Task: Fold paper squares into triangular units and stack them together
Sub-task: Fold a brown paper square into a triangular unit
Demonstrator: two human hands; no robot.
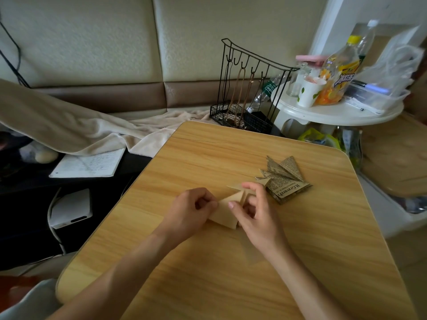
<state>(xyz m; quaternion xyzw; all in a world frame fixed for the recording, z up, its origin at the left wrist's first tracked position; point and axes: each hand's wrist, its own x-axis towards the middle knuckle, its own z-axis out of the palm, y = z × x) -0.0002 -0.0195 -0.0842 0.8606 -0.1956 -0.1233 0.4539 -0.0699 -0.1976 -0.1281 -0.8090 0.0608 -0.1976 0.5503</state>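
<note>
A single view is given, taken from a camera worn on the head. The scene is looked at forward and steeply downward, from above the near edge of the table [231,158], which is seen close and fills the lower and middle part of the frame. Both forearms are seen entering from the bottom edge, and the left hand [188,210] and right hand [254,211] are met near the table's centre. Beyond the table's far edge, a padded wall [104,42] is faced. A wide-angle lens is shown by the bowed table edges and by the blurred, stretched things at the frame's right side. No second view is supplied, so nothing is shared.
</note>
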